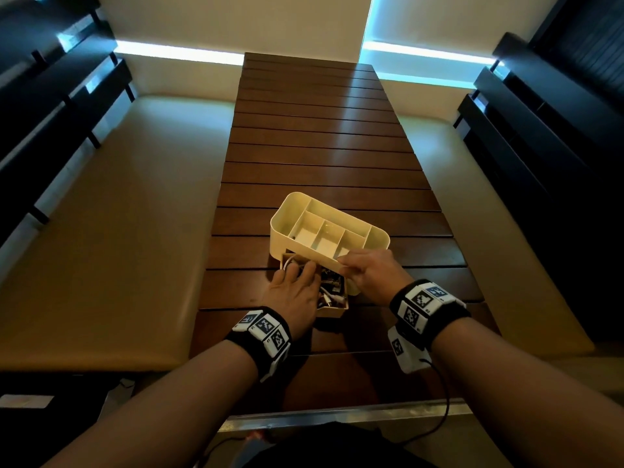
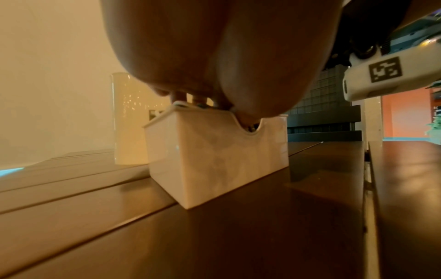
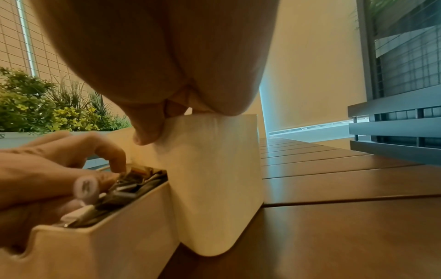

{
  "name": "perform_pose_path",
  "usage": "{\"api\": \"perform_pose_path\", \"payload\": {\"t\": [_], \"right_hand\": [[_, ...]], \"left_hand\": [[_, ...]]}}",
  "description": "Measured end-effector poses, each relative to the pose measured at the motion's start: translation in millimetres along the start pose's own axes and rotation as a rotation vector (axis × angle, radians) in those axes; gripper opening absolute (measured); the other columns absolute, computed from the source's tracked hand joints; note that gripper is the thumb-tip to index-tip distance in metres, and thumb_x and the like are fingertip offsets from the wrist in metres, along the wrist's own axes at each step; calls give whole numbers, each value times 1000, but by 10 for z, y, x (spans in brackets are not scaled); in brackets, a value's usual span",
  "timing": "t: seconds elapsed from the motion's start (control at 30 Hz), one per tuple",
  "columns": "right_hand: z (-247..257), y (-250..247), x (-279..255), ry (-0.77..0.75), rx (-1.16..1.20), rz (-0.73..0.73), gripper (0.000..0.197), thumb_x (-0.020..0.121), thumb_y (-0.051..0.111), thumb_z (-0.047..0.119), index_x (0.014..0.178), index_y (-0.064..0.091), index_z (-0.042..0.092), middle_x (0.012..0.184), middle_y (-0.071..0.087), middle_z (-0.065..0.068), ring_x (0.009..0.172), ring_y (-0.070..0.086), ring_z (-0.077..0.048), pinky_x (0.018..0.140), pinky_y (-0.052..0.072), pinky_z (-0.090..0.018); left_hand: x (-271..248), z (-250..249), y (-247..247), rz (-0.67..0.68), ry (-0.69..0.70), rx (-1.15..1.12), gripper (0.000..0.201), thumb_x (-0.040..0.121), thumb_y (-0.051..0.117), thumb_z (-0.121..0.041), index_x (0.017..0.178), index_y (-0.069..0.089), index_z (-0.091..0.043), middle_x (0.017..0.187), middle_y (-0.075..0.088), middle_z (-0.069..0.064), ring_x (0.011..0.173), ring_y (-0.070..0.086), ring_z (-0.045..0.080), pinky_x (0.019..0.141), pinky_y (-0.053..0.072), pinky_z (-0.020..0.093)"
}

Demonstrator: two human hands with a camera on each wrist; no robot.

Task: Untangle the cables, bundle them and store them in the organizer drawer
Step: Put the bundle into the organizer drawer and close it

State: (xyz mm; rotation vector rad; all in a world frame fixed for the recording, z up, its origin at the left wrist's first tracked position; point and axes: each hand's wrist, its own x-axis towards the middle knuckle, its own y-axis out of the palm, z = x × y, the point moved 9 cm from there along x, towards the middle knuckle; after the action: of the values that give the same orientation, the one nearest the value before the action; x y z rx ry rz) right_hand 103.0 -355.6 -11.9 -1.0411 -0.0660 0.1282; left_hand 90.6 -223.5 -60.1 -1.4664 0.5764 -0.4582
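Cream organizer: four compartments, one drawer, cables inside.

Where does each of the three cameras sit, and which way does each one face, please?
Head: worn on the head, looks forward and down the table at the organizer; both forearms show.
Left wrist: low over the table, looks along the left hand at the drawer front.
Right wrist: low, looks along the right hand gripping the organizer's wall; the left hand presses the cables.
All three share the open drawer.
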Motion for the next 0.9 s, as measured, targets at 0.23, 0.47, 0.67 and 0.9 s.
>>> {"api": "perform_pose_path", "payload": {"t": [0.23,0.47,0.67,0.9], "right_hand": [[4,53,260,61,-150,145,31,101,50,21,127,66,26,126,66,8,119,52,-23,110,34,-46],[-48,86,249,36,-138,307,26,99,57,20,121,70,27,116,68,12,115,57,-19,107,42,-46],[-45,117,150,37,-108,343,23,99,57,27,117,71,33,113,68,16,113,57,-20,106,42,-49],[173,185,0,-22,-252,339,28,101,50,33,126,63,34,120,61,16,117,52,-14,106,26,-41]], "left_hand": [[30,28,40,-67,80,-46,56,101,38,-38,150,31,-13,147,36,6,121,39,34,96,38,43],[9,28,60,-202,184,-74,50,93,36,-40,130,56,-13,125,54,5,106,53,33,81,49,46],[-148,2,-39,-430,116,-121,44,92,40,-41,122,60,-17,119,49,4,98,46,28,72,52,42],[-135,77,-121,-410,145,-276,34,90,45,-40,111,54,-15,96,66,4,84,59,25,67,53,39]]}}
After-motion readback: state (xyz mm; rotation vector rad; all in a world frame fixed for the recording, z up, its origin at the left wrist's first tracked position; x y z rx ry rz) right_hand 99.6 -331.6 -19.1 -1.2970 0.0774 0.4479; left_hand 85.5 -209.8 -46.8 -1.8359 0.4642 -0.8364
